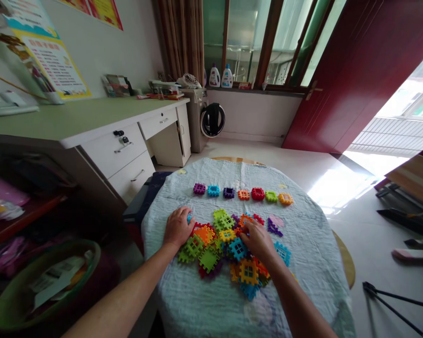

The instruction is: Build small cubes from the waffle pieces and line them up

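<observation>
A pile of colourful interlocking plastic building tiles lies on the cloth-covered round table. At the pile's left edge my left hand is closed, palm down, and a bit of a blue building tile shows at its fingertips. My right hand reaches into the right side of the pile, fingers curled down by an orange window tile; what they grip is hidden. Beyond both hands stands a row of several small blocks, from a purple block to a yellow-orange block.
A purple tile and a blue tile lie right of the pile. A long desk runs along the left wall, with a washing machine beyond it. A basket sits at lower left; black metal legs are at lower right.
</observation>
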Demonstrator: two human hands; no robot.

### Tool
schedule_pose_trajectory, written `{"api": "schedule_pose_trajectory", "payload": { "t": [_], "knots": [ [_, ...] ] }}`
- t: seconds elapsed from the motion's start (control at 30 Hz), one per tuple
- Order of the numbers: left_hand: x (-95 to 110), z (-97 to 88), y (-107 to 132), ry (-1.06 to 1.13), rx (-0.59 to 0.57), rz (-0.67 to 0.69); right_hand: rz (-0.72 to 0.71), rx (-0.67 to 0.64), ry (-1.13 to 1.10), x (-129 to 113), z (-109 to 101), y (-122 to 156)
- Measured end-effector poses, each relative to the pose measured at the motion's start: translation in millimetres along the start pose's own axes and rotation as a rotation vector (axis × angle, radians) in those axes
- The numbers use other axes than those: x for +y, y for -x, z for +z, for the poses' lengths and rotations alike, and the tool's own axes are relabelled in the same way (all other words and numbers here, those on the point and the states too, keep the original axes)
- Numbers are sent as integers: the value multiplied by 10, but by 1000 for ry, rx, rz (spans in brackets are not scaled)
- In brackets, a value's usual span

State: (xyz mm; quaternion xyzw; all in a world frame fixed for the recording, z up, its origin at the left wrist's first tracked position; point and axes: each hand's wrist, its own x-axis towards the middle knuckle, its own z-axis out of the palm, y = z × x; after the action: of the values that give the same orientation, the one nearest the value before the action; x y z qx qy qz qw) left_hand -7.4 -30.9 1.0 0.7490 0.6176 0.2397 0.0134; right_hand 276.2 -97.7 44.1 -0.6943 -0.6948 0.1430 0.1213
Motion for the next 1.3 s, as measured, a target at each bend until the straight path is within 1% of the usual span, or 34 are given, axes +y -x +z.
{"api": "schedule_pose_trajectory", "payload": {
  "t": [0.1,0.23,0.33,0.4,0.43,0.47,0.57,0.63,0.67,0.73,0.8,0.83,0.9,0.93,1.0,1.03,1.1,1.17,1.23,1.27,1.3],
  "knots": [
    [1,3,1,2,-6,-8,40,-2,-3,7,21,-5],
    [-1,8,1,7,-6,-16,69,21,-41,74,19,-17],
    [-4,11,1,13,2,-12,67,106,-62,148,-23,-68],
    [-5,12,1,14,7,-8,11,182,-54,190,-45,-129],
    [-5,13,1,15,9,-7,-31,197,-42,206,-48,-164],
    [-5,13,1,15,10,-8,-70,190,-27,218,-45,-198],
    [-1,12,1,10,13,-12,-145,112,-7,248,-22,-273],
    [1,10,1,7,12,-14,-180,102,-66,288,-26,-292],
    [2,9,2,7,11,-12,-189,122,-118,322,-42,-291],
    [2,6,2,7,7,-9,-149,181,-229,421,-97,-275],
    [-2,6,3,3,7,-4,-39,222,-320,557,-167,-244],
    [-5,8,3,2,9,-1,20,222,-359,631,-198,-224],
    [-15,17,3,2,12,6,104,181,-415,772,-238,-176],
    [-21,22,3,3,12,10,122,152,-414,831,-245,-150],
    [-32,35,2,6,12,14,110,106,-319,914,-238,-96],
    [-37,40,2,6,14,15,99,108,-237,935,-227,-70],
    [-43,46,1,6,18,14,88,174,-58,939,-207,-26],
    [-43,45,1,6,17,14,103,280,66,892,-198,6],
    [-37,41,1,7,14,12,92,349,90,792,-196,26],
    [-34,38,1,8,13,10,62,349,58,722,-193,34],
    [-30,35,2,9,12,8,18,320,7,639,-185,42]
  ]
}}
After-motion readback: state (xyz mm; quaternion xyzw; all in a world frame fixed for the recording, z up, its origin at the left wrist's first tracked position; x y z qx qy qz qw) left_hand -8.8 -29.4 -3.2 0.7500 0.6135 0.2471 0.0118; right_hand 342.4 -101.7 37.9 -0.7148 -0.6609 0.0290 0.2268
